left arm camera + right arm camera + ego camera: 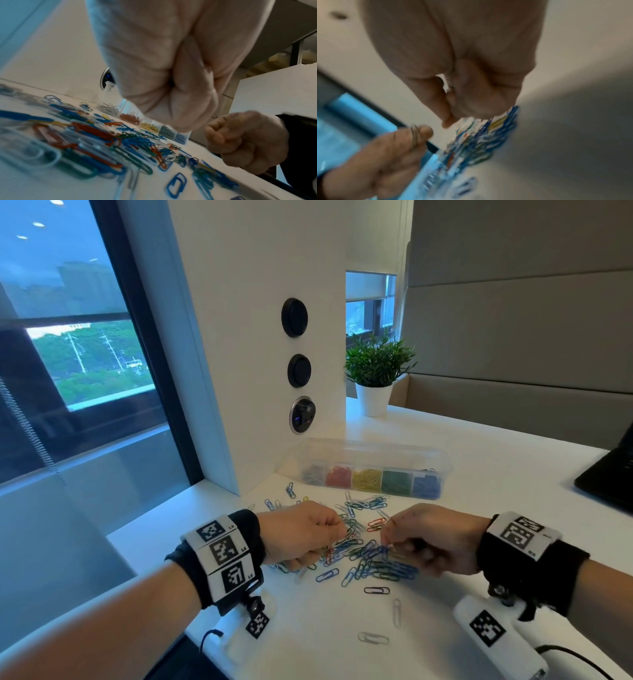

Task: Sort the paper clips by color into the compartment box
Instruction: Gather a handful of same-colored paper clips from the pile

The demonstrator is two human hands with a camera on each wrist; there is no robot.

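Observation:
A loose pile of coloured paper clips (363,556) lies on the white table (479,474), also shown close up as the paper clips (96,140). Behind it stands the clear compartment box (373,470), lid open, with silver, red, yellow, green and blue clips in separate sections. My left hand (337,534) hovers over the pile's left side, fingers curled; in the right wrist view this left hand (419,134) pinches a few pale clips (414,135). My right hand (388,537) is curled at the pile's right side, a thin clip (390,521) sticking out of its fingertips.
A white pillar with round sockets (302,414) rises just left of the box. A potted plant (375,378) stands behind it and a dark laptop (606,477) lies at the far right. Stray clips (373,638) lie near the front; the table edge runs along the left.

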